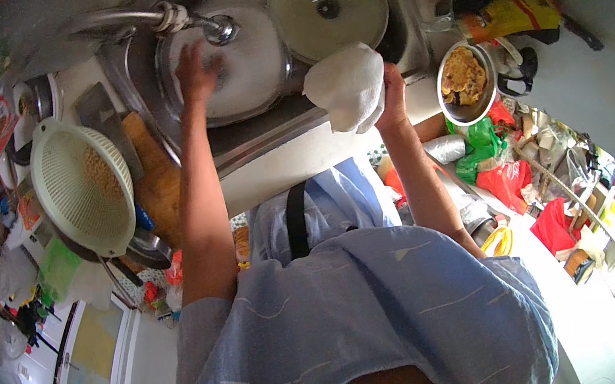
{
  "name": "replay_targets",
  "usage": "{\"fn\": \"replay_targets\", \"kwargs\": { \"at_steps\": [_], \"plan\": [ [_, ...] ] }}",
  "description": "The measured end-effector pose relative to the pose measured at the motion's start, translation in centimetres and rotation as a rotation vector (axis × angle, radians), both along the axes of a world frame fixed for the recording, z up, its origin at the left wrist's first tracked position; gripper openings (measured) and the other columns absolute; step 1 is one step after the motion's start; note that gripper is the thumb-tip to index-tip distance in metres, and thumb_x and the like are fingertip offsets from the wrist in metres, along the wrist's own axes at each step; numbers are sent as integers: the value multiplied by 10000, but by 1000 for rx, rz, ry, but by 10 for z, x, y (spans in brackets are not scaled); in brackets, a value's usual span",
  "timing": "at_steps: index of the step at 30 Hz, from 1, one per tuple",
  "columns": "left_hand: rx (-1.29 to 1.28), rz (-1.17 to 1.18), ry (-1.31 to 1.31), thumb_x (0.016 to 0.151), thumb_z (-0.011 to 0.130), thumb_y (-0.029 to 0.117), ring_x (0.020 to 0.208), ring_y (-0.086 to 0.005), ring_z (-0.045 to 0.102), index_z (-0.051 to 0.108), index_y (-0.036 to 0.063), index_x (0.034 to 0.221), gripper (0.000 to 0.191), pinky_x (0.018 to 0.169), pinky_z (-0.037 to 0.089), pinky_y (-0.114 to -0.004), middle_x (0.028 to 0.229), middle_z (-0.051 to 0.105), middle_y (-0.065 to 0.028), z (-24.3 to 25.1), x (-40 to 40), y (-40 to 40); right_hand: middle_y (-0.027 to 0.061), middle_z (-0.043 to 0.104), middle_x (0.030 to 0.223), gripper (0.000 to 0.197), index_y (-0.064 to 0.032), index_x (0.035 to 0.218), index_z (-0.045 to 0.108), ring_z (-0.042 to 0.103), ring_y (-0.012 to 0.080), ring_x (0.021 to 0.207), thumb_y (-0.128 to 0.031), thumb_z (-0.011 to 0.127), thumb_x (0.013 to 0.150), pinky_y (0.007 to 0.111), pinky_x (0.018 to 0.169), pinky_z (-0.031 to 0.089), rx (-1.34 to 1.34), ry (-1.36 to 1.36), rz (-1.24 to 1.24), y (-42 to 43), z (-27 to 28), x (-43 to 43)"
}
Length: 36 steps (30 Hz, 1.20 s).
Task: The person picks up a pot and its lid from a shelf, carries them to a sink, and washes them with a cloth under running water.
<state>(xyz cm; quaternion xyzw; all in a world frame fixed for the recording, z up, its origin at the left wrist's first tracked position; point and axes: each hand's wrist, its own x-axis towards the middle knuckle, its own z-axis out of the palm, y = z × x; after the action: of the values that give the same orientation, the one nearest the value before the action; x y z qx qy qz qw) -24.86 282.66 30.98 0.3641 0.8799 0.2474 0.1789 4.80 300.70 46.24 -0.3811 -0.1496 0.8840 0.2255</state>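
Note:
My right hand [393, 95] grips a white cloth [348, 86], which hangs bunched over the front rim of the metal sink [274, 137]. My left hand [198, 73] is raised over a round basin of whitish water [258, 73], just under the spout of the chrome faucet [221, 29]; its fingers are spread and I see nothing in them. A round lid with a dark centre knob [329, 6] lies in the sink to the right of the basin, behind the cloth. Whether water runs from the faucet is hard to tell.
Left of the sink, a pale plastic colander [81, 188] holds small light-brown grains, beside a wooden board [154, 174]. On the right stand a bowl of browned food [465, 84], a yellow packet [519, 7] and black-handled scissors [521, 75]. Plastic bags [505, 185] crowd the lower right.

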Motion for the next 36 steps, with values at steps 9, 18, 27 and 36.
{"fn": "replay_targets", "kwargs": {
  "at_steps": [9, 18, 27, 36],
  "plan": [
    [-856, -358, -93, 817, 588, 313, 922, -320, 592, 551, 91, 1185, 431, 828, 458, -474, 1087, 596, -147, -48, 38, -4, 187, 505, 1155, 571, -69, 1261, 424, 526, 281, 1033, -429, 539, 833, 422, 838, 486, -83, 195, 115, -6, -4, -18],
    [-169, 76, -5, 740, 641, 47, 1151, -387, 417, 460, 43, 1224, 516, 947, 377, -450, 1273, 404, -238, -8, -14, -30, 157, 437, 1259, 427, -109, 1211, 468, 394, 281, 1194, -169, 539, 794, 525, 986, 282, 1770, -882, 913, -82, -96, -185],
    [27, -7, 50, 781, 633, 112, 1267, -399, 285, 497, 104, 1186, 427, 994, 316, -475, 1398, 249, -217, 46, 37, -28, 134, 552, 1114, 314, -99, 1083, 573, 539, 322, 1028, -68, 537, 772, 423, 865, 445, 1499, -558, 1139, -40, -157, -164],
    [328, 243, -911, 877, 532, 95, 791, -197, 622, 539, 26, 1060, 196, 702, 526, -309, 959, 595, -97, 48, 103, 18, 119, 430, 1294, 488, -145, 1117, 594, 356, 318, 1227, 7, 614, 653, 478, 1020, 296, 2428, -1134, 785, 93, -39, -66]
  ]
}}
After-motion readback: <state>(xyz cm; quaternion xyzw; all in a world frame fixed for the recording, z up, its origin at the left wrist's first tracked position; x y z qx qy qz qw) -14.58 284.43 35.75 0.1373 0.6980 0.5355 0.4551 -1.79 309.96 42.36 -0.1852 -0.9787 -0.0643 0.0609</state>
